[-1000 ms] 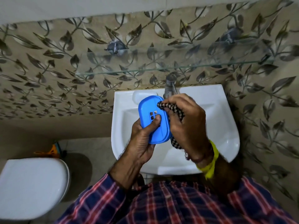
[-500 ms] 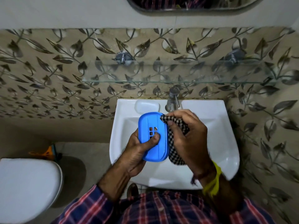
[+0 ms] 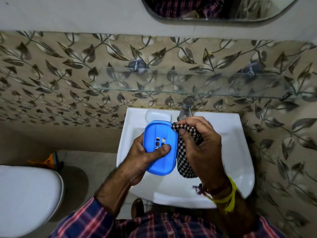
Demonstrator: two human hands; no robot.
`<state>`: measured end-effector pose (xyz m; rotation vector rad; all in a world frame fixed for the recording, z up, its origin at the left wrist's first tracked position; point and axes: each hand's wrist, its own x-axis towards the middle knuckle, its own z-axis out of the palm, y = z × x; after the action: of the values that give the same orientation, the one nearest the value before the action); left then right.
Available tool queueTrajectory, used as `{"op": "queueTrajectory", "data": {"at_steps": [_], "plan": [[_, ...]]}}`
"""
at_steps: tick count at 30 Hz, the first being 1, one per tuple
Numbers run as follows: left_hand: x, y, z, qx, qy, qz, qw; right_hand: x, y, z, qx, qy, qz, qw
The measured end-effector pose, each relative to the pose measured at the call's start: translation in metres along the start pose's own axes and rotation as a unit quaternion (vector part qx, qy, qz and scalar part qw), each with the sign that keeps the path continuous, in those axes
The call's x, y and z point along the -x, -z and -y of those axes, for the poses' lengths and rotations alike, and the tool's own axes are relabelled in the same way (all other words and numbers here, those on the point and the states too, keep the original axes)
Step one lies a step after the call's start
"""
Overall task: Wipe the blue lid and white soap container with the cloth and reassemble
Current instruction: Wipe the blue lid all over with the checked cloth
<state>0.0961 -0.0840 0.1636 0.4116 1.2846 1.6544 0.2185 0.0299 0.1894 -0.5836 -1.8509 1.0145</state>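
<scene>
We are gripping the blue lid (image 3: 160, 148) in our left hand (image 3: 144, 157) over the sink (image 3: 240, 152), long axis running away from us. Our right hand (image 3: 202, 148) is clenching the cloth (image 3: 184, 157) against its right edge. White container (image 3: 157, 115) is sitting beyond, on the sink's back ledge.

Blue lid (image 3: 160, 148): rounded oblong, ribbed, small drain holes at centre, held tilted over the basin. Checked black-and-white cloth (image 3: 184, 158) bunched against lid's right edge. White soap container (image 3: 157, 115) open, on sink ledge left of the tap
</scene>
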Motion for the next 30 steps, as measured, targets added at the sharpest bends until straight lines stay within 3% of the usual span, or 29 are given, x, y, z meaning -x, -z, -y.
{"op": "queueTrajectory", "data": {"at_steps": [7,11,18,23,30], "plan": [[0.001,-0.002,-0.001,-0.091,-0.023,0.011,0.996,0.023,0.01,-0.003,-0.04,0.01,0.027,0.999],[0.0,0.001,-0.008,-0.138,-0.031,0.039,0.989,0.004,0.014,-0.004,-0.026,0.029,0.098,0.994],[0.004,0.003,-0.007,-0.175,-0.023,0.111,0.978,0.007,0.019,-0.006,-0.033,0.05,0.144,0.988],[0.0,0.012,-0.017,-0.158,-0.046,0.092,0.982,0.003,0.022,-0.007,-0.038,0.076,0.171,0.982],[-0.003,0.013,-0.019,-0.193,-0.005,0.121,0.974,-0.007,0.015,-0.005,0.034,0.135,0.197,0.971]]}}
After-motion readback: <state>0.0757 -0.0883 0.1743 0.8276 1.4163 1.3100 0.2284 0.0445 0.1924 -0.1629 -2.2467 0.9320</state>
